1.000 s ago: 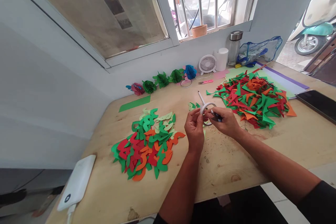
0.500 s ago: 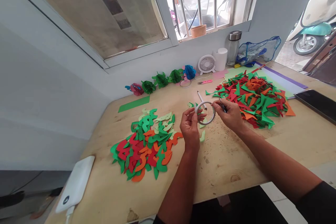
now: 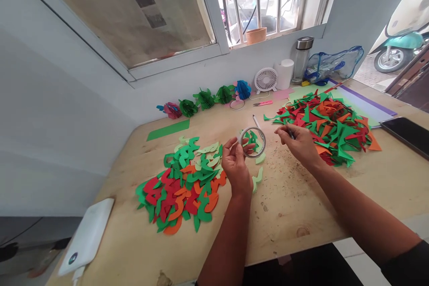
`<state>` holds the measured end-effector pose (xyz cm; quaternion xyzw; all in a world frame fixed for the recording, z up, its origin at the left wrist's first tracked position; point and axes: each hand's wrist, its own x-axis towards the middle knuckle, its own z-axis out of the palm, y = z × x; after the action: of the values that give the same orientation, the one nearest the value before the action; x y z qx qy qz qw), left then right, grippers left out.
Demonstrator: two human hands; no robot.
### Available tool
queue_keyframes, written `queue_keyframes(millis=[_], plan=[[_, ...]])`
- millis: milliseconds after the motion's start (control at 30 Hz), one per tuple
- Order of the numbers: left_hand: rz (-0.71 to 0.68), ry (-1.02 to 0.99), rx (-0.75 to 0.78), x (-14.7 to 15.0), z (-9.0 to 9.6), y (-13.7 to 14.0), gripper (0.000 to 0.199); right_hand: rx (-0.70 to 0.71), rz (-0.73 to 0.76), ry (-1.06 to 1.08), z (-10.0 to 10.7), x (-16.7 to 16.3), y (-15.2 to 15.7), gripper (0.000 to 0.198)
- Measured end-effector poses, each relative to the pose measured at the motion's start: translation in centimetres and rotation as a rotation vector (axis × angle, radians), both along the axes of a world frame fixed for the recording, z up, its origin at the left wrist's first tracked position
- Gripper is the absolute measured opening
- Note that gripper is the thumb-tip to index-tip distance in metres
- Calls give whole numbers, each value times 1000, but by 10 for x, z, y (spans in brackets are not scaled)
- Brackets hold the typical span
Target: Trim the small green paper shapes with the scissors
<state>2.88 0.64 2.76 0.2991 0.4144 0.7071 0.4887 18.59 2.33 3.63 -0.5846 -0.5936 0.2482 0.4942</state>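
Note:
My left hand (image 3: 237, 163) holds a roll of tape (image 3: 264, 143) upright by its left side, thumb in front and fingers through the ring. To the right of the roll, my right hand (image 3: 298, 145) is closed, thumb and forefinger pinched together. A small dark tool (image 3: 291, 134) pokes out of that fist; its kind is mostly hidden. Whether a strip of tape is between the fingertips cannot be made out. Under and behind the roll lie a few green paper pieces (image 3: 258, 176) and a white pen (image 3: 256, 123).
Cut paper shapes (image 3: 187, 187) are heaped at left, paper scraps (image 3: 335, 125) at right. Paper ornaments (image 3: 204, 98), pink-handled snips (image 3: 263, 103), a small fan (image 3: 266, 80) and a glass bottle (image 3: 301, 60) line the back. A phone (image 3: 409, 134) and a white power bank (image 3: 87, 237) lie near the sides.
My left hand has moved the tape roll left and slightly down. My right fingertips, which were at the roll's edge, are now apart from it. The view has shifted a little.

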Motion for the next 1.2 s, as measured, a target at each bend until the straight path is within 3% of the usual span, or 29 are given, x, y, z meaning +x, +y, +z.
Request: queue_keyframes(millis=[100, 200, 400, 567, 800, 933, 1200], plan=[[102, -18, 1, -6, 2, 1, 32, -129, 91, -170, -10, 2, 5, 23], [192, -9, 15, -13, 4, 3, 29, -167, 113, -297, -19, 2, 7, 16], [228, -9, 36, -18, 7, 2, 27, -233, 217, -473, -24, -13, 2, 16], [240, -62, 36, -17, 15, 1, 26, -163, 336, -321, -26, -22, 1, 24], [213, -133, 8, -27, 32, -10, 25, -133, 130, -68, -14, -5, 7, 26], [159, -193, -72, -28, 22, -15, 24, -109, -14, 60, -2, -3, 6, 27], [-4, -302, -277, -23, -7, -12, 26, -117, -60, 175, -2, -6, 7, 30]])
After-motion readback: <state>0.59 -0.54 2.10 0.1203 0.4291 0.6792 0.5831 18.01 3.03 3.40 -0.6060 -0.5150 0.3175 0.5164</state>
